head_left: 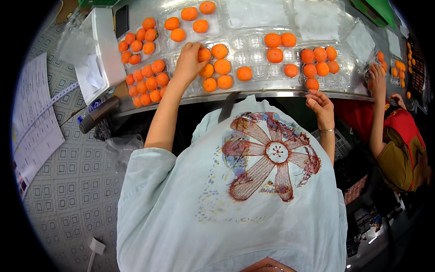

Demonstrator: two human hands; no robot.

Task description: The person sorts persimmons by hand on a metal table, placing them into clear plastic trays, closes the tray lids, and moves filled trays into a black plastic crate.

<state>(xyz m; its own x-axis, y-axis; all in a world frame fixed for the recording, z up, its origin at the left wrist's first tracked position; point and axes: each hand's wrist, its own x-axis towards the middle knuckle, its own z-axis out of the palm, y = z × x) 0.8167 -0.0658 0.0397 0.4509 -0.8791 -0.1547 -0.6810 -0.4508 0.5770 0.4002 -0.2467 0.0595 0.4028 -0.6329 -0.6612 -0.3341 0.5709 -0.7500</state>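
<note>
My left hand (189,63) reaches over a clear plastic tray, its fingers closed on an orange mandarin (204,55) at the tray's upper left. Several more mandarins (222,66) sit in that tray beside it. At the table's near edge, my right hand (321,108) is loosely curled, with thumb and fingers apart and nothing visible between them. Its fingertips are just below a single mandarin (312,84) in the lower row of the right-hand tray. Between the hands, a partly filled clear tray (259,72) has mandarins in some cups and bare cups elsewhere.
Two filled mandarin trays (147,84) stand at the left, by a white box (97,54) and a dark phone (121,21). White-lined trays (256,13) lie at the back. At the right, another person's hand (377,81) works near more mandarins. A metal table edge (272,94) runs before me.
</note>
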